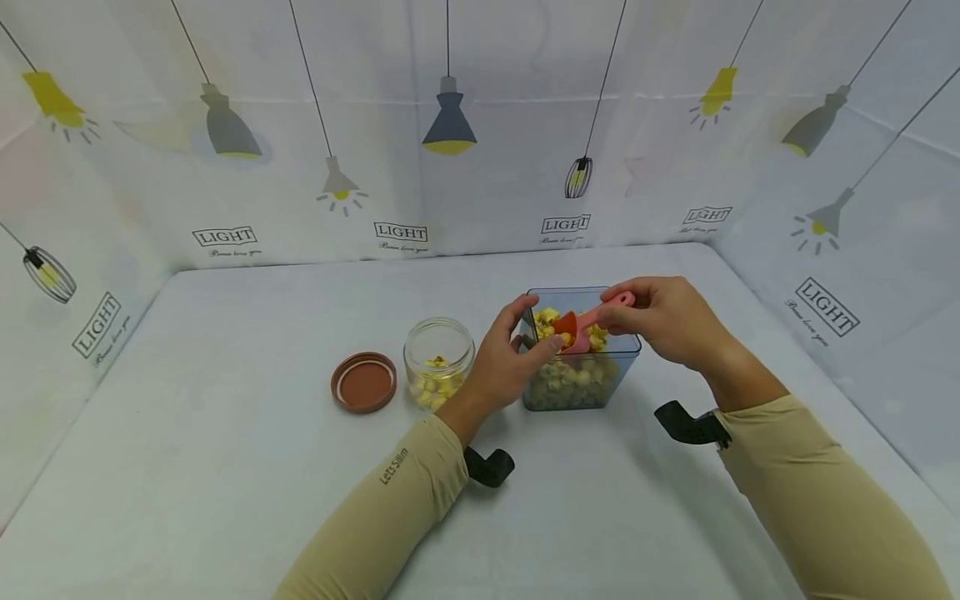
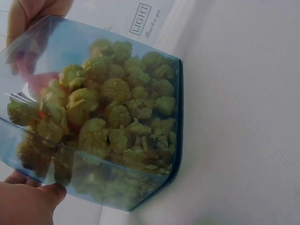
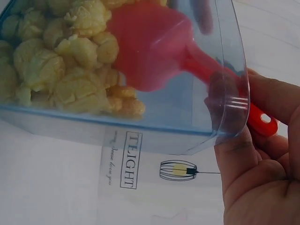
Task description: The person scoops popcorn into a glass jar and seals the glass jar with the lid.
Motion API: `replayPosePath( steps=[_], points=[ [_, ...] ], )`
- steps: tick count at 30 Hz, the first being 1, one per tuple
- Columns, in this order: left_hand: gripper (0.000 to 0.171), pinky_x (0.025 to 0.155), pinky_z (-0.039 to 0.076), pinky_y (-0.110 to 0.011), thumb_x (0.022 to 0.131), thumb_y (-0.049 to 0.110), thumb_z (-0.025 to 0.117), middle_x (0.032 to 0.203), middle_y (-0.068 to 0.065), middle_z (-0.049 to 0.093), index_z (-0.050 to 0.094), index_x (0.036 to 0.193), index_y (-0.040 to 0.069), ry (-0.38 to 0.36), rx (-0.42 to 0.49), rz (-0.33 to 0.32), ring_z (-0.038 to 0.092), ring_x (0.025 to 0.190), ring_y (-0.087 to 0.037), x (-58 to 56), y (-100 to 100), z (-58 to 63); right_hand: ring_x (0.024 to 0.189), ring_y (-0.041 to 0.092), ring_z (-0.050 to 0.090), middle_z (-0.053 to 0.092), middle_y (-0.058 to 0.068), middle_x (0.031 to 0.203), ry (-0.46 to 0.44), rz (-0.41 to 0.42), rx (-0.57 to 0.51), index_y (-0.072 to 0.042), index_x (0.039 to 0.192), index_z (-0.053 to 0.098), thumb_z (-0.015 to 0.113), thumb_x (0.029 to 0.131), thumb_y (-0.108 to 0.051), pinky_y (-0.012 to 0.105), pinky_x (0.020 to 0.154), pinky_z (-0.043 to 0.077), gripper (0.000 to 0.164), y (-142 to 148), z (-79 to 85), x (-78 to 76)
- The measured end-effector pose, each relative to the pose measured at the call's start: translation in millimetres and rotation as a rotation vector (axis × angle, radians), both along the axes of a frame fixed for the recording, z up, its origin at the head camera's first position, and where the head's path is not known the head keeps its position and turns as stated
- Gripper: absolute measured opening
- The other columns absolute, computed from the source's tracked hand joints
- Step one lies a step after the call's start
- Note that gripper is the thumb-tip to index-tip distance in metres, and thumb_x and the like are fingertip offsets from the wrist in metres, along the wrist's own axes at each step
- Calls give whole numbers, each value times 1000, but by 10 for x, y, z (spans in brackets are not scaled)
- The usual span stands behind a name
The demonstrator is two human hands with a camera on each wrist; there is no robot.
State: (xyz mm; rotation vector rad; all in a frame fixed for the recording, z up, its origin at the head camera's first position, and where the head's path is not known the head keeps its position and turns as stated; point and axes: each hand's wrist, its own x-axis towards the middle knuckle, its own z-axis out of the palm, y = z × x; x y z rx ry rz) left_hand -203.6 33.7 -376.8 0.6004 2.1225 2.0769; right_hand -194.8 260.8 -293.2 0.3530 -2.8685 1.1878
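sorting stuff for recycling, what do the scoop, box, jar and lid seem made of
Scoop: probably plastic; smooth, even pink-red colour.
Box: likely hard plastic; glossy, blue-tinted, see-through, thin walls.
Jar: clear and shiny; glass or clear plastic, the look leaves it open.
Lid: reddish-brown, fairly matt; plastic or painted metal, cannot tell; paler ring inside.

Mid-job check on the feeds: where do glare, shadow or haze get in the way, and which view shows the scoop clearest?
Head: soft light, faint shadow on the table beside the right sleeve; left wrist: dim, white glare streaks on the tub, scoop hazy through its wall; right wrist: similar streaks near the tub's corner, scoop clearest here, though seen through tinted plastic.
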Motion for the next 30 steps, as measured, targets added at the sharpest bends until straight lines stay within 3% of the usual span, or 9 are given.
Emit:
replayPosePath(
  steps=[6, 14, 30],
  points=[
    [65, 118, 26, -40, 96, 27, 67, 160, 1, 30, 38, 152, 15, -1, 5, 6, 23, 148, -16, -11, 10, -13, 86, 24, 71, 73, 10, 94, -5, -21, 10, 0, 114, 69, 67, 98, -34, 19, 74, 54, 38, -2, 21, 25],
    [65, 118, 26, -40, 96, 27, 67, 161, 1, 28, 38, 152, 15, 7, 4, 6, 23, 148, -17, -6, 5, -20, 85, 24, 70, 72, 10, 97, 7, 85, 30, 1, 118, 68, 68, 97, -27, 22, 75, 56, 36, 35, 33, 29],
    [66, 117, 27, -40, 96, 28, 68, 160, 0, 30, 37, 153, 13, 9, 0, -3, 24, 148, -18, -24, -2, -48, 82, 18, 71, 72, 14, 97, -12, 38, -65, 3, 118, 67, 69, 97, -28, 19, 75, 56, 38, 117, 20, 26]
  ],
)
